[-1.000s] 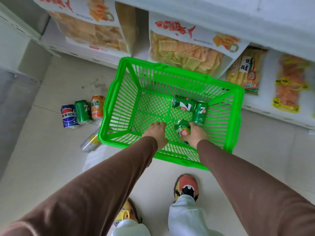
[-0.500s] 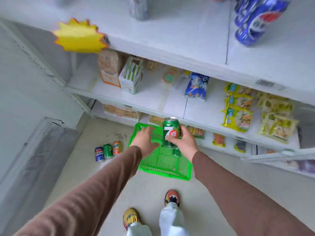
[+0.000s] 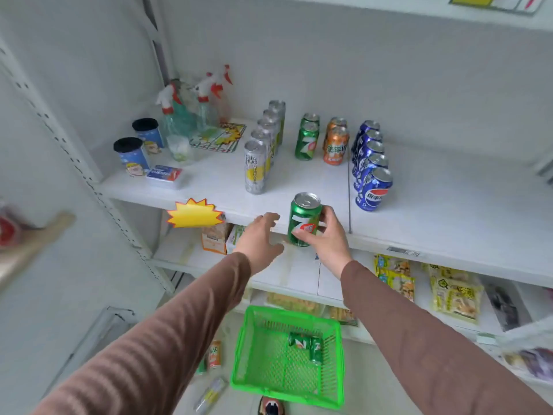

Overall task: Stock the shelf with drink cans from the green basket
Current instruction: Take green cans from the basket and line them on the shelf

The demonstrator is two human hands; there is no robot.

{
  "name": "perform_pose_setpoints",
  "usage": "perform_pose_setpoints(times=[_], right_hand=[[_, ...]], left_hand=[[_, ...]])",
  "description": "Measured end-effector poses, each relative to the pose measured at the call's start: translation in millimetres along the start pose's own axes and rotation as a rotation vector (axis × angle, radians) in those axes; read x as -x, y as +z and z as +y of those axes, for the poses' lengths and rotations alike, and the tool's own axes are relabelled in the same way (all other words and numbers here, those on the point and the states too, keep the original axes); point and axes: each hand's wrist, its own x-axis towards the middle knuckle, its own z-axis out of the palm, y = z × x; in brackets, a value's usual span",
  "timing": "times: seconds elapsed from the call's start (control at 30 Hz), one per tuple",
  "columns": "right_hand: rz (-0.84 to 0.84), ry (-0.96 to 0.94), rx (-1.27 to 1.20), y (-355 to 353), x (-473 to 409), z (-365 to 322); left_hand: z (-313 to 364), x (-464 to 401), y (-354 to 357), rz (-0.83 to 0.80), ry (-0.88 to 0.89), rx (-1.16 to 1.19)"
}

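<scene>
Head view: the right hand [image 3: 324,238] grips a green can [image 3: 303,218] upright, thumb across its front and fingers curled round the far side, at the front edge of the shelf [image 3: 434,205]. Just left of the can, the left hand [image 3: 259,239] hovers with fingers loosely spread, holding nothing. On the shelf behind the can stand rows running back: silver cans [image 3: 263,145], two green cans [image 3: 306,139], two orange cans [image 3: 336,142] and blue cans [image 3: 369,163]. Further left on the shelf are spray bottles [image 3: 191,106], two blue cups [image 3: 139,143] and a small packet [image 3: 164,173]. A yellow starburst tag [image 3: 194,213] hangs from the shelf edge left of the can. Below the can, on the floor, the basket [image 3: 287,393] holds two more green cans [image 3: 306,344]. Loose cans [image 3: 214,354] lie on the floor left of the basket. Snack bags [image 3: 454,295] fill lower shelves to the right.
</scene>
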Motion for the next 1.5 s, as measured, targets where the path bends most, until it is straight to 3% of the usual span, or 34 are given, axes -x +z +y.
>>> perform_pose_setpoints(times=[0.47,0.93,1.5], right_hand=[[-0.036,0.006,-0.038,9.0,-123.0,19.8],[0.106,0.043,0.029,20.6,-138.1,33.2],[0.101,0.106,0.1,23.4,-235.0,16.1]], left_hand=[[-12.1,-113.8,11.4,0.032,-0.054,-0.041],[-23.9,-161.8,31.1,0.036,0.005,-0.041],[-15.9,-236.3,35.0,0.017,-0.068,-0.036]])
